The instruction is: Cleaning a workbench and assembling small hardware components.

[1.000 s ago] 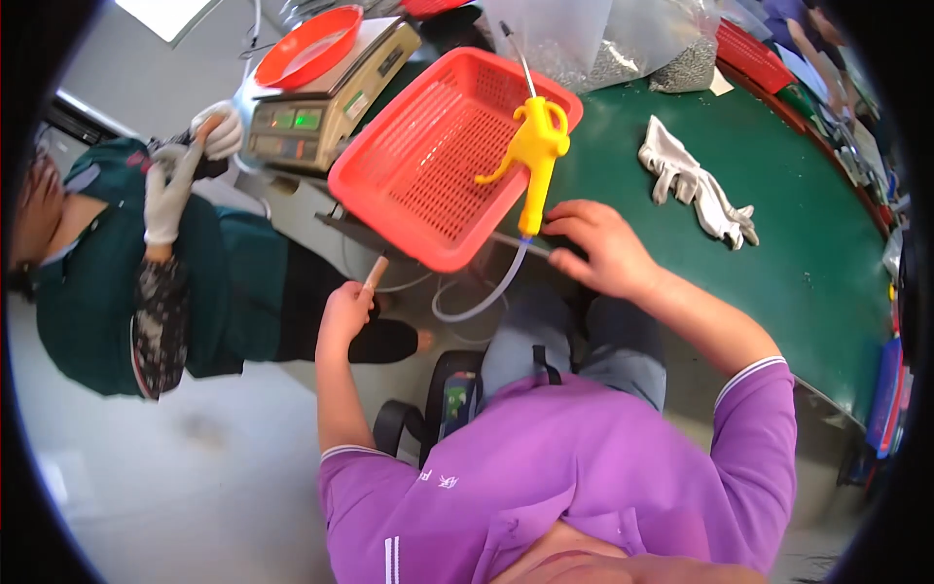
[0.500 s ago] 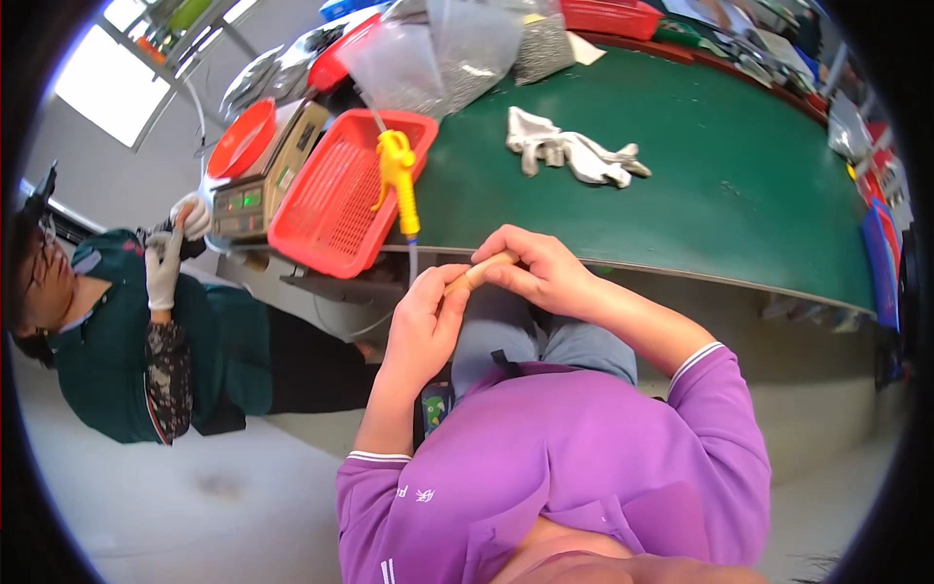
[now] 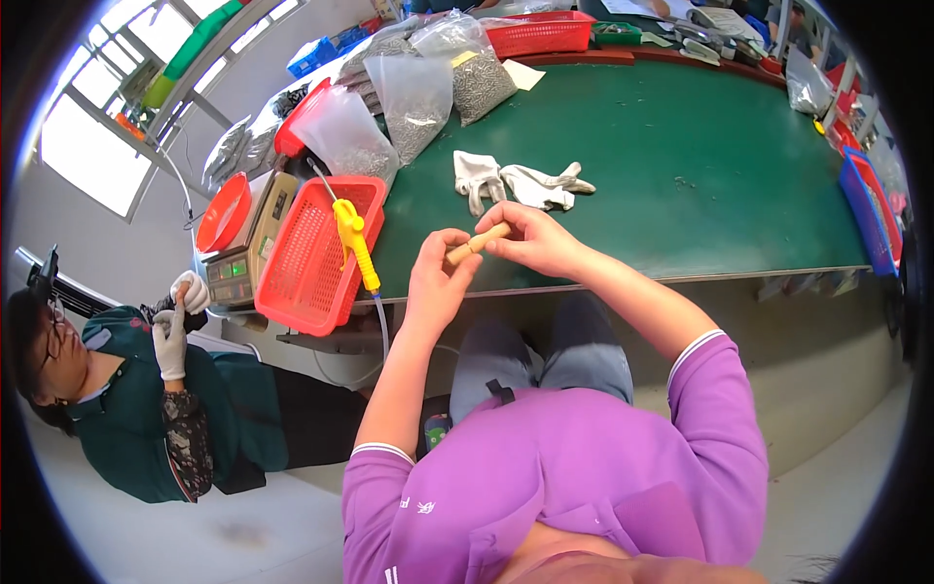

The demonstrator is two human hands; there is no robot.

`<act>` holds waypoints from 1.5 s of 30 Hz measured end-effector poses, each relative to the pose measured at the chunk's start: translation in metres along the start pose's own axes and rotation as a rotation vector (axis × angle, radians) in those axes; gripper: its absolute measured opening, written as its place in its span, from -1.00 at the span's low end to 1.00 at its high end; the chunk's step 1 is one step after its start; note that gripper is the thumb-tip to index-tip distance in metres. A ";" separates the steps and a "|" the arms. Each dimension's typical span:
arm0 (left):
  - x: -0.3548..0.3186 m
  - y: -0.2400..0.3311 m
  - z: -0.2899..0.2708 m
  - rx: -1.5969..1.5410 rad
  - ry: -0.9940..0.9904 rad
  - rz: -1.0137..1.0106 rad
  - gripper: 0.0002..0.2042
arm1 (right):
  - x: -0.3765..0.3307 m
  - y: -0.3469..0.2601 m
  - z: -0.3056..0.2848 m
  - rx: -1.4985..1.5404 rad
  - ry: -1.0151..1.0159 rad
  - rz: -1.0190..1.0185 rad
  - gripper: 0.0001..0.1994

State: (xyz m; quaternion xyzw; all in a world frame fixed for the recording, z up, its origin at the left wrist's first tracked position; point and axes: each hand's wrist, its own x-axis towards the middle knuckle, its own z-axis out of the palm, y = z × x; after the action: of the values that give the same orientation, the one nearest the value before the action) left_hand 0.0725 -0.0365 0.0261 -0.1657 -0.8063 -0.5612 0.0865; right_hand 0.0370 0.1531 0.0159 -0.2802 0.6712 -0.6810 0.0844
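Just in front of the table edge, my two hands meet around a small tan, tube-shaped piece [image 3: 490, 236], whose exact kind I cannot make out. My left hand [image 3: 436, 279] pinches its lower left end between thumb and fingers. The upper right end is in the fingers of my right hand [image 3: 537, 240]. A thin dark line crosses the piece near its middle. Beyond my hands, a pair of white gloves [image 3: 533, 185] lies crumpled on the green tabletop [image 3: 671, 165].
To the left stand a red perforated basket [image 3: 309, 258], a yellow air blow gun [image 3: 352, 238] lying across it, and a scale [image 3: 255, 243] with a red dish [image 3: 224, 214]. Filled plastic bags [image 3: 416, 112] crowd the back. A gloved co-worker [image 3: 185, 389] is at far left.
The view has shifted, showing more of the table's far side. My hands appear higher and over the table edge, still gripping the tan piece. The co-worker's gloved hands remain together.
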 end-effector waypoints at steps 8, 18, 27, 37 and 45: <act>0.032 -0.011 -0.004 -0.149 0.018 -0.063 -0.71 | 0.033 0.003 -0.015 -0.037 0.024 -0.018 -0.78; 0.035 -0.006 -0.016 0.030 0.048 -0.053 -0.83 | 0.045 -0.018 -0.005 -0.447 -0.046 -0.038 -0.72; 0.039 -0.022 -0.018 0.132 0.075 0.213 -0.75 | 0.053 0.003 0.006 -0.269 0.127 0.027 -0.76; 0.043 -0.017 -0.013 0.020 0.156 0.175 -0.79 | 0.051 -0.005 0.007 -0.411 0.174 0.101 -0.75; 0.050 -0.008 -0.023 0.079 0.121 -0.085 -0.71 | 0.051 -0.011 0.010 -0.417 0.195 0.115 -0.76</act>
State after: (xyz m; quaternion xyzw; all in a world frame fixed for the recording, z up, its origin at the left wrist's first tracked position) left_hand 0.0220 -0.0518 0.0440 -0.0937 -0.8275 -0.5410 0.1177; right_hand 0.0025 0.1204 0.0393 -0.1858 0.8173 -0.5455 -0.0021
